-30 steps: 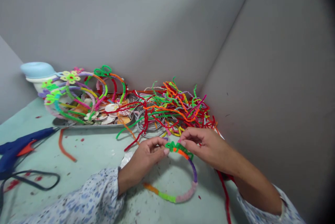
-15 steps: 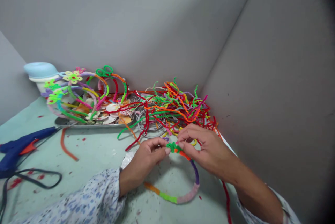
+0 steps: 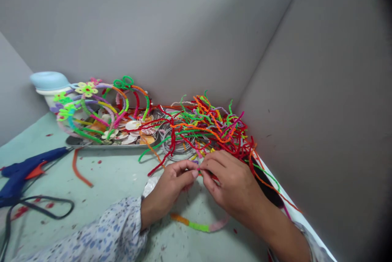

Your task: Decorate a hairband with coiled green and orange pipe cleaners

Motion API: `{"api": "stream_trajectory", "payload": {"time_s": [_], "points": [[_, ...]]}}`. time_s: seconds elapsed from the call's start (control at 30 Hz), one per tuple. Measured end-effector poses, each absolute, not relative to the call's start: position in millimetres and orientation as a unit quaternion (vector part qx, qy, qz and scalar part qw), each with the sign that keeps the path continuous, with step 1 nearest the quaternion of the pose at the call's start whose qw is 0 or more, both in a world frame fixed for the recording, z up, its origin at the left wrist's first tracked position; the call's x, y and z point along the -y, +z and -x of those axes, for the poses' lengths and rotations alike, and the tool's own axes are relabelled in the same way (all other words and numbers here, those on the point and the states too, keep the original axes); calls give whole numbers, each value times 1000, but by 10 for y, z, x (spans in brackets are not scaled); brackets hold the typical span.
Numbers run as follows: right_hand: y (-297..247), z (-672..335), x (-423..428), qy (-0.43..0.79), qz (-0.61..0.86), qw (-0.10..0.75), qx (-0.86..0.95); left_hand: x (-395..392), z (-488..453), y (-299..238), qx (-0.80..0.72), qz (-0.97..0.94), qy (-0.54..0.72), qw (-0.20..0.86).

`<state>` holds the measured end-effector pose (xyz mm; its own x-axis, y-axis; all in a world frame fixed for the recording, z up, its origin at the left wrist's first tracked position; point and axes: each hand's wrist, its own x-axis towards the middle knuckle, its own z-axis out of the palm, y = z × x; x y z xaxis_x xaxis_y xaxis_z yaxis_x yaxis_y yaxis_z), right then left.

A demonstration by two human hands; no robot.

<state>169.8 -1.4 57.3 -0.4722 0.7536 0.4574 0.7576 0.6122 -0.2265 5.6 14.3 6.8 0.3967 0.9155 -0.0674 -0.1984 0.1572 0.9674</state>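
My left hand [image 3: 172, 185] and my right hand [image 3: 229, 176] meet over the front middle of the table. Both are closed, thumb against forefinger, on a headband [image 3: 199, 226] wrapped in pipe cleaners. Its orange, lime green and pink stretch curves out below my hands. The rest of the band is hidden behind my fingers, with only specks of green and pink showing between the fingertips. Beyond my hands lies a tangled heap of pipe cleaners [image 3: 211, 121], mostly red, orange and green, next to a coil of silver wire [image 3: 177, 156].
A metal tray [image 3: 107, 146] of seashells holds several finished headbands [image 3: 86, 89] with flowers. Behind it stands a jar [image 3: 50, 82] with a light blue lid. On the left lie a blue glue gun [image 3: 33, 164], its black cord [image 3: 58, 215] and an orange pipe cleaner [image 3: 80, 170]. Grey walls stand close behind and right.
My right hand has moved left and turned, its fingertips now meeting those of my left hand. It covers the green knot and the band's purple side, which showed before.
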Motion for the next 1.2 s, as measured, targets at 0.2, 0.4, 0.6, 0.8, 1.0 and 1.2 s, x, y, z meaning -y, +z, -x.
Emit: {"api": "stream_trajectory", "payload": {"time_s": [0.2,0.4,0.6,0.8,1.0,1.2], "points": [[574,-1680,62,-49,450,234,860,-158,-61,41,-362,-483,415,681],[575,-1674,69,-87,452,207,863,-162,-79,66,-389,-503,408,655],[566,-1664,68,-113,451,199,863,-143,-90,129,-414,-527,403,623],[566,-1645,68,-149,433,205,865,-139,-101,152,-426,-557,394,594],[592,-1675,61,-103,431,199,874,-133,-104,186,-423,-551,397,600],[584,-1702,18,-37,442,224,868,-143,-97,152,-406,-509,411,638]]}}
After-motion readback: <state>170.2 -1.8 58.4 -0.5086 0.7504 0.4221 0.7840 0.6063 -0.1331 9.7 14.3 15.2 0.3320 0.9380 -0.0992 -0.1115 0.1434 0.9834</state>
